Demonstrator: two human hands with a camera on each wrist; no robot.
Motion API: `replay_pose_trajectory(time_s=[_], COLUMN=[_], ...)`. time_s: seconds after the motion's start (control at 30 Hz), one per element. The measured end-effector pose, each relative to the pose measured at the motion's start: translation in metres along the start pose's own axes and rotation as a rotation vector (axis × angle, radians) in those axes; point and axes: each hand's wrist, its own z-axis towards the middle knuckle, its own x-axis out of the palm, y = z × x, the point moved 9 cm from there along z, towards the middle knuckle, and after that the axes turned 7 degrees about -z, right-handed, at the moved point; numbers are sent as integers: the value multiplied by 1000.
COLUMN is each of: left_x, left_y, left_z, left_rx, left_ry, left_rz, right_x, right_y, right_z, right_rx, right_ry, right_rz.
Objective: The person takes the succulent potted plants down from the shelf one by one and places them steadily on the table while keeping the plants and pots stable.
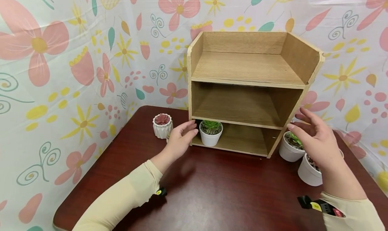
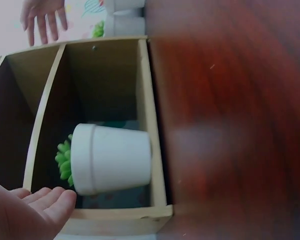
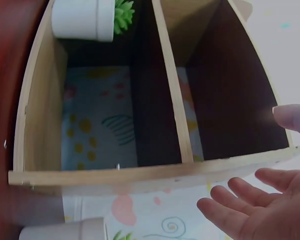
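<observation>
A wooden shelf unit (image 1: 239, 104) with three levels stands on the dark red table. On its bottom level, at the left end, sits a white pot with a green succulent (image 1: 211, 133). Close to that pot and the shelf's left side is my left hand (image 1: 179, 141), fingers extended and holding nothing; the left wrist view shows its fingertips near the pot's rim (image 2: 82, 160). My right hand (image 1: 318, 141) is beside the shelf's right side, fingers spread and empty. In the right wrist view its fingers (image 3: 240, 200) are apart from the side panel; contact is hard to tell in the head view.
Left of the shelf stands a ribbed white pot with a reddish succulent (image 1: 162, 125), partly behind my left hand. Two white potted plants, one rear (image 1: 291, 150) and one front (image 1: 310, 172), stand at the right, partly covered by my right hand. Flowered cloth (image 1: 121, 52) hangs behind the table (image 1: 212, 190).
</observation>
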Motion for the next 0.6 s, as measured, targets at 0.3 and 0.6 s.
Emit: replay_pose_trajectory(time_s=[0.3,0.6], left_x=[17,29], left_y=[13,32], left_z=[-10,-7], left_rx=[-33,-107], left_ry=[64,68], left_rz=[18,55], right_x=[13,20], right_y=[14,16], right_z=[10,14], right_rx=[-67,-61], right_ry=[-29,-49], right_rz=[81,128])
